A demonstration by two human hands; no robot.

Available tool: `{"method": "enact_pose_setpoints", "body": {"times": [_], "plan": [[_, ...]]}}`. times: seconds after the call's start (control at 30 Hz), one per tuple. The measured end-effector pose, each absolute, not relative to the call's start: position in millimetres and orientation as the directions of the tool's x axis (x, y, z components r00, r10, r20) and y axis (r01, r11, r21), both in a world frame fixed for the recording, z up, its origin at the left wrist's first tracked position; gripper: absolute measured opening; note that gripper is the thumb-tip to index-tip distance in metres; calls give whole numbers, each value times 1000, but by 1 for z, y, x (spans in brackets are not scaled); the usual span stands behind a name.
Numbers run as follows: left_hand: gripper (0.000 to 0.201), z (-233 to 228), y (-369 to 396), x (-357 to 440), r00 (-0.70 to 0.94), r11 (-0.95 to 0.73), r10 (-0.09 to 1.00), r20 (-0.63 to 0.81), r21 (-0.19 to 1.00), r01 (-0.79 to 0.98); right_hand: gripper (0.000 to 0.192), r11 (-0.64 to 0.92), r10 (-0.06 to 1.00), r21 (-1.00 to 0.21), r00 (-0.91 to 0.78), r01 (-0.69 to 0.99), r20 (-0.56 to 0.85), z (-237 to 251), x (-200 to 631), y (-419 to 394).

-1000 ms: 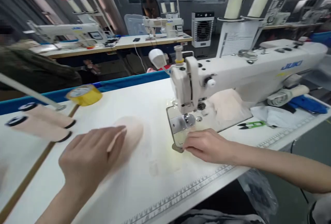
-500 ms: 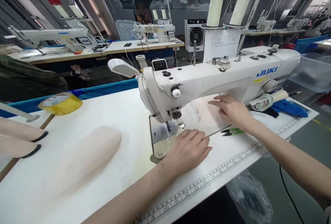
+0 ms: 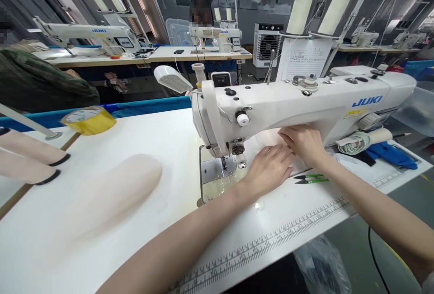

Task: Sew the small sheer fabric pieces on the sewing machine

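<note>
A: Where is the pale cloth [image 3: 266, 138]?
B: Under the arm of the white sewing machine [image 3: 305, 104], to the right of the needle, partly covered by both hands.

A: What is the left hand [image 3: 271, 165] doing?
B: It lies palm down at the near side of the cloth, fingers close together and slightly bent. I can't tell whether it has hold of any fabric.

A: And the right hand [image 3: 303, 142]?
B: Just beyond the left one, under the machine's arm, fingers bent and pointing left over the cloth. Their tips are partly hidden, so I can't tell whether they pinch it.

A: What lies near the hands?
B: Green-handled snips [image 3: 312, 178], flat on the table [image 3: 162, 133], just beside the right forearm. A ruler strip [image 3: 264, 245] runs along the table's near edge.

A: Farther right?
B: A bundle of cord [image 3: 356, 143] and a blue cloth [image 3: 393, 154], by the base of the machine.

A: And to the left?
B: A blurry pale pink piece [image 3: 125, 190] on the tabletop, then two pink thread spools [image 3: 29, 166] and a yellow tape roll [image 3: 96, 125].

A: Beyond the table?
B: Another person's dark green sleeve [image 3: 44, 81] at far left, more sewing machines on benches, and a white air cooler [image 3: 267, 47].
</note>
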State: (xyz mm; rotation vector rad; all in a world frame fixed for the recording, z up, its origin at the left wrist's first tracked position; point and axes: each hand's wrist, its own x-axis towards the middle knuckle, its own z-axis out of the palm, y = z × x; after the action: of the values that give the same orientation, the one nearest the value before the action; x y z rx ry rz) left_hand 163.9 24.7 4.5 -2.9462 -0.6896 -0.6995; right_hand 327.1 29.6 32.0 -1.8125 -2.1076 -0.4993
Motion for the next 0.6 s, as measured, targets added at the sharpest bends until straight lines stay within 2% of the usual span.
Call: {"method": "enact_pose_setpoints", "body": {"times": [0.1,0.2,0.27,0.33,0.37,0.47,0.53,0.6], "plan": [[44,0,28,169,810,-890,446,381,93,446,26,240,854,-26,-198,970,481,36,325,11],[49,-7,31,173,804,-858,514,300,152,491,20,484,830,-256,-346,837,437,46,319,-18],[53,-11,34,174,826,-864,503,256,161,476,14,532,845,-476,-402,700,354,56,314,-39],[56,-11,36,175,845,-875,483,231,151,460,12,391,879,-747,-459,538,129,68,311,-58],[55,-11,36,175,846,-876,483,226,147,460,10,298,863,-821,-505,486,15,73,310,-65],[49,-3,32,169,850,-882,470,237,166,442,9,107,808,-905,-567,413,-163,82,306,-79],[41,5,23,158,862,-890,436,257,266,371,8,6,842,-933,-505,360,-190,80,302,-81],[33,14,11,138,842,-812,468,270,508,288,16,-54,896,-956,-408,289,-174,74,296,-80]]}}
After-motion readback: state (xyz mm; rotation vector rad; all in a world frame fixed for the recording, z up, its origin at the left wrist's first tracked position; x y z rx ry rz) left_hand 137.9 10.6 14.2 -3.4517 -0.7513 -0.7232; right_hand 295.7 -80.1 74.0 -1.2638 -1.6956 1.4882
